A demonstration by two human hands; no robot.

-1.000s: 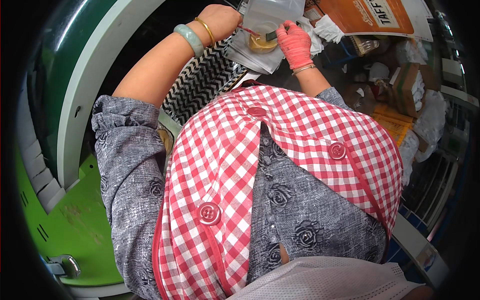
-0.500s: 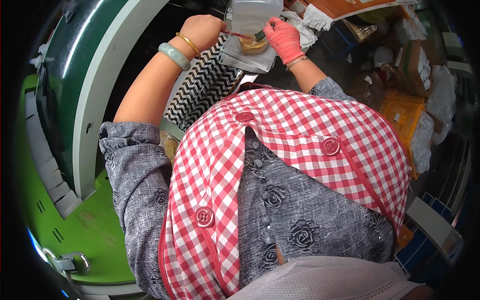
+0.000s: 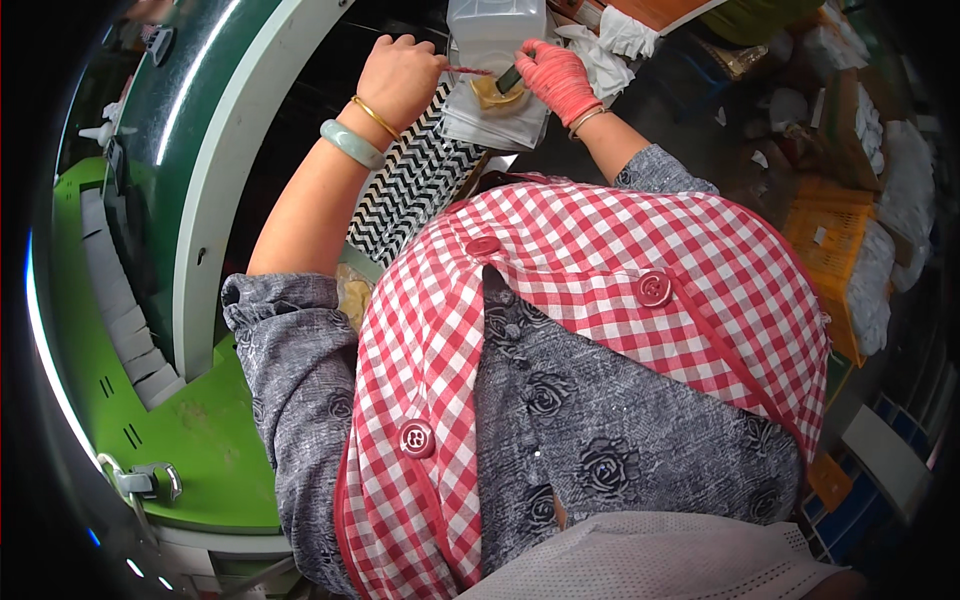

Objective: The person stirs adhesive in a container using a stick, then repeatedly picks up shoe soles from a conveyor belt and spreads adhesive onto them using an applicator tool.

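Note:
My left hand (image 3: pixel 402 85), bare, with a jade bangle and a gold bracelet at the wrist, is closed on a thin dark-red stick (image 3: pixel 466 70). Its far end points at a small round amber-coloured dish (image 3: pixel 497 96). My right hand (image 3: pixel 556 78), in a pinkish-red knit glove, grips a short dark green strip-like piece (image 3: pixel 509 79) slanting down over the dish. What the dish holds is too small to make out. Under it lies a stack of clear plastic sheets or bags (image 3: pixel 515 128). A translucent plastic bin (image 3: pixel 497 30) stands just beyond.
Black-and-white chevron fabric (image 3: pixel 412 185) lies between my left arm and the apron. To the left are a green machine surface (image 3: pixel 215 455) and a curved pale frame (image 3: pixel 200 200). White cloth gloves (image 3: pixel 630 32) sit beyond my right hand. An orange crate (image 3: pixel 825 240) stands at right.
The view has shifted slightly. My right hand has moved a little left over the dish, and the dark piece shows more. Both hands keep hold of what they held.

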